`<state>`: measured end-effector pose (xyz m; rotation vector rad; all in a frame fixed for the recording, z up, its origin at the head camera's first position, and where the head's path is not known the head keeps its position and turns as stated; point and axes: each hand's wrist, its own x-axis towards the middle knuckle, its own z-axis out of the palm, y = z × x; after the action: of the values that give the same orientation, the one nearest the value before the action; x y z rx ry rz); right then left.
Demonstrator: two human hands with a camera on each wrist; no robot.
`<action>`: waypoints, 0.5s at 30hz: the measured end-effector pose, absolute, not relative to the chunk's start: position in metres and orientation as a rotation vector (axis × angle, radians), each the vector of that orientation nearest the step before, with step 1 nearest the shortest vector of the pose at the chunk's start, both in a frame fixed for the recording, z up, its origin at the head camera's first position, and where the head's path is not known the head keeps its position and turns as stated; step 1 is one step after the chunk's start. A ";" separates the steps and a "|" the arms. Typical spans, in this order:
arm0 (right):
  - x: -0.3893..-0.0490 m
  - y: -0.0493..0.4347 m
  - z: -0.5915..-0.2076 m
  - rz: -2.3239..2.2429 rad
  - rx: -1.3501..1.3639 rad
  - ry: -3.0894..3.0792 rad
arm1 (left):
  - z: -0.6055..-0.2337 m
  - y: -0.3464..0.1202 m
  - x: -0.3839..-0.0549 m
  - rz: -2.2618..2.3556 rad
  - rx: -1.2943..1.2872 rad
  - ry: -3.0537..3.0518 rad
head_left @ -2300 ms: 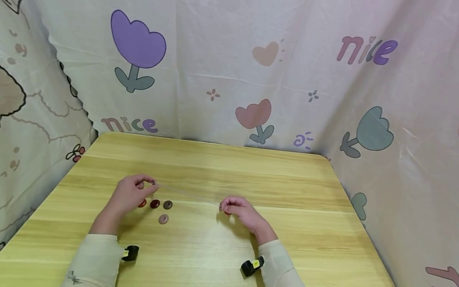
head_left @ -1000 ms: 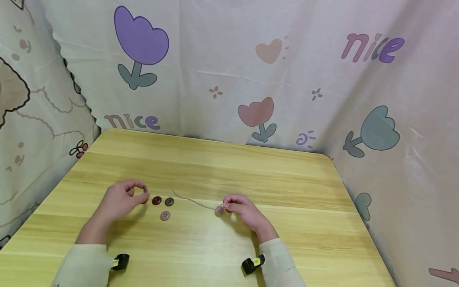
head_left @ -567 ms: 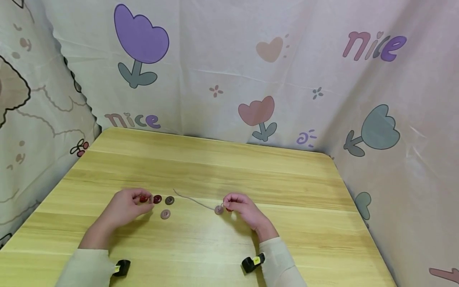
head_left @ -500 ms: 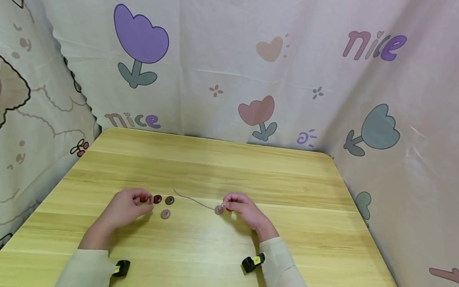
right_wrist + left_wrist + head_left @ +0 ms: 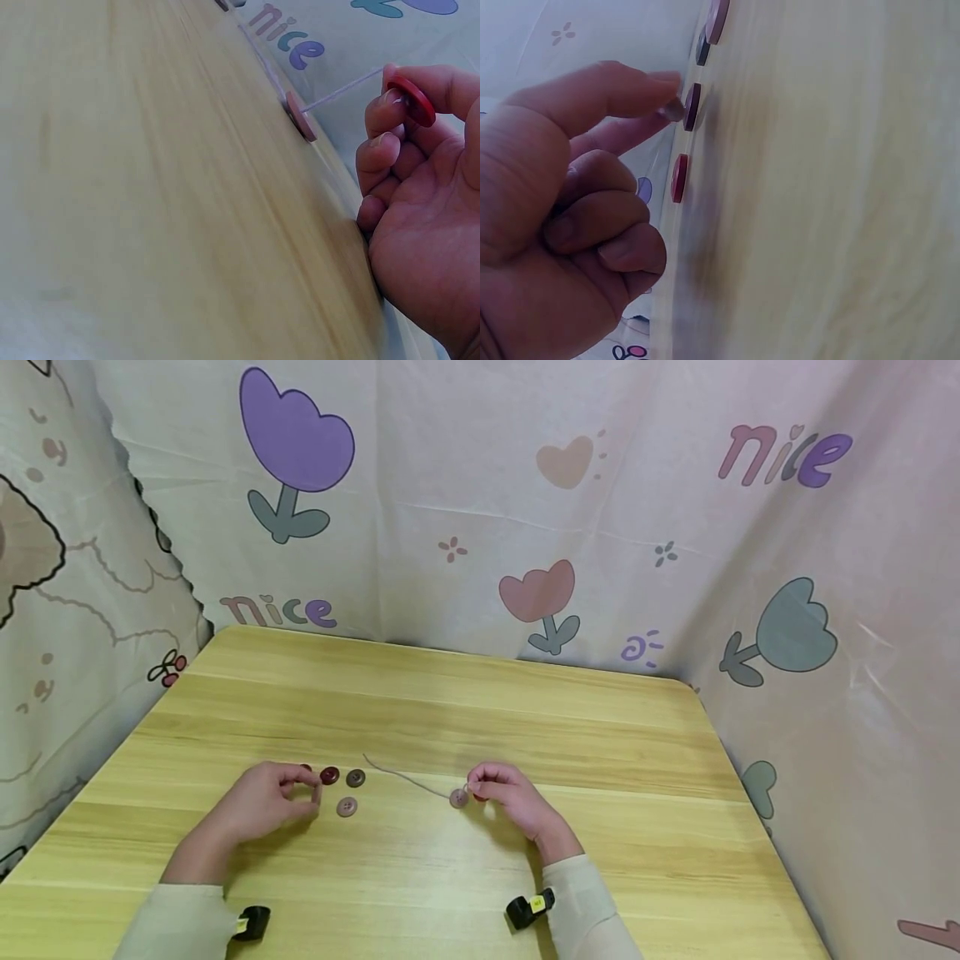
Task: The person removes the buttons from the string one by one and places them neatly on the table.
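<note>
- Left hand, near-left on the wooden table: thumb and forefinger curled towards each other, tips at the bright red button; a grip is not plainly shown, and the other fingers are folded in.
- That button lies flat just beyond the fingertips; the dark red button, grey button and pink button sit to its right, close but apart.
- Right hand: fingertips clamped on a red button strung on a thin pale cord.
- Threaded pink button rests on the table just left of those fingers.
- Cord's long axis runs far-left, with its free end towards the loose buttons; the left hand is nearer them.
- Buttons are hard, glossy discs; the cord is limp.
</note>
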<state>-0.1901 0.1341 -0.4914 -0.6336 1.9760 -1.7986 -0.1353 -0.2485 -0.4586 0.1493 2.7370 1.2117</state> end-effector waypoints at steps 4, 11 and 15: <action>-0.190 0.134 -0.491 -1.795 -0.637 1.978 | -0.459 -0.249 -0.135 1.195 0.170 2.703; -0.189 0.135 -0.491 -1.791 -0.619 1.972 | -0.462 -0.251 -0.138 1.203 0.208 2.668; -0.189 0.134 -0.491 -1.786 -0.620 1.974 | -0.465 -0.252 -0.139 1.198 0.232 2.674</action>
<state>-0.1891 0.1341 -0.4906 -0.6200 1.9743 -1.7864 -0.1388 -0.2521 -0.4648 0.2321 2.6737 1.1983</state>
